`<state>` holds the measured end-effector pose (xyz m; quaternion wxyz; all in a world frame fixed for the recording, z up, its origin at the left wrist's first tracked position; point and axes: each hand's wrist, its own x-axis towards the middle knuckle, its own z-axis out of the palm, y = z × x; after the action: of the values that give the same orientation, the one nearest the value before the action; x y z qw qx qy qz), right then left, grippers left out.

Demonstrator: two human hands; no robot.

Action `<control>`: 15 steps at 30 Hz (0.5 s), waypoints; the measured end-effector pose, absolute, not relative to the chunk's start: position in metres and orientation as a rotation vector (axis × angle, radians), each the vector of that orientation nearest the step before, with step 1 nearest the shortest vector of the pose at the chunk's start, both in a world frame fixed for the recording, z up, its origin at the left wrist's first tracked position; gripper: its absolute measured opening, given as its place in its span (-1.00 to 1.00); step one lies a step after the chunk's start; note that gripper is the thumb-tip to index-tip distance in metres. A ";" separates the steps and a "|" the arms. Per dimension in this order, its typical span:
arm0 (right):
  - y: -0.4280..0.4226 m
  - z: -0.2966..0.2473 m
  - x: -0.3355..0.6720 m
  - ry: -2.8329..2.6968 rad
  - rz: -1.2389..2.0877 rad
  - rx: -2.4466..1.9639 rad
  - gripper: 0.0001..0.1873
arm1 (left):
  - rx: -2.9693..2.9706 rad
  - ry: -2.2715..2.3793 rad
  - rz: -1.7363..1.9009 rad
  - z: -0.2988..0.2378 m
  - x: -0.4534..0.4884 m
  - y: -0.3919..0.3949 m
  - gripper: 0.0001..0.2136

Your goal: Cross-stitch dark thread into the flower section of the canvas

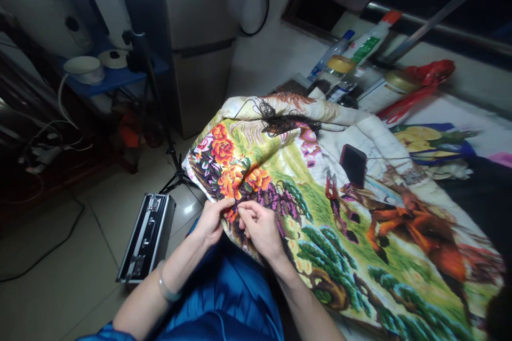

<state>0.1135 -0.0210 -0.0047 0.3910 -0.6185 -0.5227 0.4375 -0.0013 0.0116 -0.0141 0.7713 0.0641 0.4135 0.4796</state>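
A large cross-stitch cloth (320,208) with orange flowers, green trees and a brown horse lies over my lap and the table. My left hand (213,219) grips the cloth's near edge, thumb on top. Beside it my right hand (260,226) pinches at the stitching by the purple and orange flowers; any needle is too small to see. A tangle of dark thread (280,120) rests on the cloth's far part. Small red scissors (331,187) and a dark phone (353,164) lie on the cloth to the right of my hands.
A metal case (147,237) lies on the tiled floor to my left, by a tripod stand (160,117). Bottles (352,58) and a red plastic bag (420,85) stand at the table's far side. A fridge (200,37) and a blue shelf (112,77) are behind.
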 end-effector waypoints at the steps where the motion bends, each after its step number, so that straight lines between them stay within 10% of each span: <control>1: -0.021 -0.004 0.113 -1.333 1.105 -1.572 -0.73 | 0.139 0.893 1.046 -0.014 -0.001 0.012 -0.71; 15: -0.019 -0.007 0.116 -1.371 1.081 -1.544 -0.77 | 0.177 0.935 1.029 -0.015 0.000 0.013 -0.80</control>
<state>0.1162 -0.0187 -0.0069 0.3943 -0.6089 -0.5405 0.4262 0.0003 0.0130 -0.0148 0.7643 0.0814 0.4303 0.4734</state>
